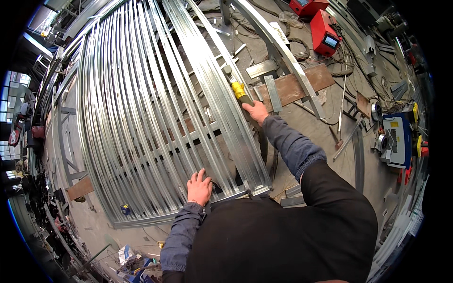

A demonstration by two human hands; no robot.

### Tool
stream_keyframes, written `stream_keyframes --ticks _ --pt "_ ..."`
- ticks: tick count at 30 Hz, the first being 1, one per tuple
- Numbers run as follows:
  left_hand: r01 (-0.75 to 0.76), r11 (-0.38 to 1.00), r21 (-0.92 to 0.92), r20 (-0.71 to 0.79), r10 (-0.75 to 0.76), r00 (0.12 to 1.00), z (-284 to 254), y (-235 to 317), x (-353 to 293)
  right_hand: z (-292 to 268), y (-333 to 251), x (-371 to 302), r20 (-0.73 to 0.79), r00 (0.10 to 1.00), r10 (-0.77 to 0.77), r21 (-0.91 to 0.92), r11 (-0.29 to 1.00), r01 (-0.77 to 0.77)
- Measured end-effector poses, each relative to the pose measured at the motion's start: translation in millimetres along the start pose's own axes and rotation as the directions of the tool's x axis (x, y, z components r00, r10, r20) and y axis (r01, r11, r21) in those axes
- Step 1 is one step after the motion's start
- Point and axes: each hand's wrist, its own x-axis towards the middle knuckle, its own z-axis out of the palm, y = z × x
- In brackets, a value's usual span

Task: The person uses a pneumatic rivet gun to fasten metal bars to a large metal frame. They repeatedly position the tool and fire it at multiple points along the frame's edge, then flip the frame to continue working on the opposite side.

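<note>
Workshop floor (89, 226); yellow tool (239, 89) at the metal slats (226, 127).

Right hand (257, 112) is clamped round its near end; the tool points forward and slightly left from there, long axis roughly along the slats. Left hand (200, 189), fingers spread over slats, is farther from the tool.

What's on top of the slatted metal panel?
Apparently a tape measure, near left. The left hand covers some slats at the near end; the yellow power tool in the right hand covers part of the right edge. Beneath those: hidden.
</note>
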Motion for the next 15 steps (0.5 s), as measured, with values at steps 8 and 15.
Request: stream_keyframes --ticks 8,15 --pt "-0.028 0.999 0.029 0.011 0.028 1.000 -3 -4 -3 -77 -71 -126 0.109 0.985 -0.136 0.182 0.977 0.115" --pt "-0.153 0.948 -0.279 -0.006 0.157 0.988 -27 10 2 -148 -70 -287 0.214 0.971 -0.110 0.136 0.987 0.082"
